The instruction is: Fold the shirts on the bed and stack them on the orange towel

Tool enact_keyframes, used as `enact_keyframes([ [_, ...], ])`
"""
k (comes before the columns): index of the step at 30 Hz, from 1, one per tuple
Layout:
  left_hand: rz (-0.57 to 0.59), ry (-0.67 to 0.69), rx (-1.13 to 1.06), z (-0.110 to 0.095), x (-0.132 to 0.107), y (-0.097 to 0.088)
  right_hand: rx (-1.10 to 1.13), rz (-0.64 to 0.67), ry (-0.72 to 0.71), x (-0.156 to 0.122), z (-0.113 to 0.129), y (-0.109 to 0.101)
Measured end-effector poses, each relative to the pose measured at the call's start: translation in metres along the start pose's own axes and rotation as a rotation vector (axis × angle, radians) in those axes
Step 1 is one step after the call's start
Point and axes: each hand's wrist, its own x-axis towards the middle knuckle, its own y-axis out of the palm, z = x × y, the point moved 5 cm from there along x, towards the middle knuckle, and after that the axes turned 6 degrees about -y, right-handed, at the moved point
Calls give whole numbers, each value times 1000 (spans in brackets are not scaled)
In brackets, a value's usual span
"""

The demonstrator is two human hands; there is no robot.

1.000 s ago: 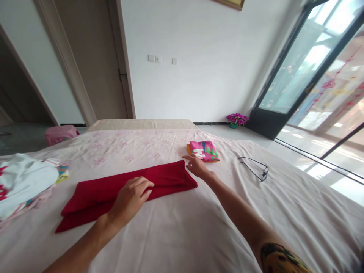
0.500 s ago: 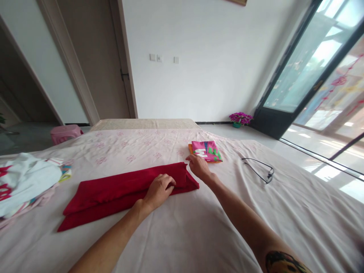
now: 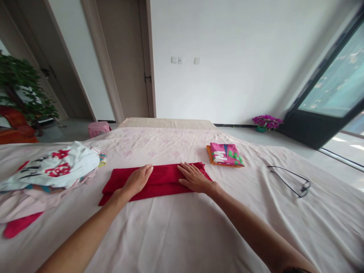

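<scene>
A red garment [image 3: 165, 177], folded into a long strip, lies crosswise on the pale sheet in front of me. My left hand [image 3: 138, 180] rests on its left half with the fingers stretched out. On its right part my right hand [image 3: 195, 177] lies flat, palm down, fingers a little apart. Just beyond the right hand sits a small folded pink and orange cloth [image 3: 226, 154] with white, green and blue print. Neither hand grips anything.
At the left is a loose heap of clothes [image 3: 66, 167], white with red print on top. Black-framed glasses [image 3: 303, 187] lie on the sheet [image 3: 170, 235] at the right. Beyond the bed stand a pink stool [image 3: 99, 129] and a pot of purple flowers [image 3: 267, 122].
My view has turned left. My left hand has moved left along the red garment, fingers now straight. My right hand has come from beyond its right end to lie flat on it.
</scene>
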Motion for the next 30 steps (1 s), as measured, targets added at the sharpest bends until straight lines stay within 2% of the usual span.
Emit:
enact_keyframes([
  [3,86,-29,230,41,-15,-5,-33,-2,-46,-11,-2,3],
  [6,85,-98,398,71,-31,-14,-66,-14,-59,-18,-6,3],
  [11,34,-159,514,96,-50,-29,-95,-9,-27,-27,-17,3],
  [15,50,-220,545,106,-55,-34,-87,18,-27,-30,-24,-2],
  [17,55,-284,552,102,-53,-36,-76,7,-36,-26,-22,-10],
  [19,38,-307,553,88,-47,-36,-67,-45,-13,-16,-13,-20],
  [20,19,-279,542,75,-42,-35,-62,-78,10,-10,-7,-24],
  [22,-23,-134,485,43,-30,-29,-49,-114,33,5,9,-28],
  [24,-42,23,415,12,-22,-16,-43,-98,6,21,28,-24],
  [26,14,133,390,-7,-21,3,-49,-50,-53,33,43,-13],
  [28,77,171,412,-12,-24,21,-57,-4,-103,39,52,1],
  [30,91,168,446,-9,-30,32,-66,21,-131,39,53,14],
])
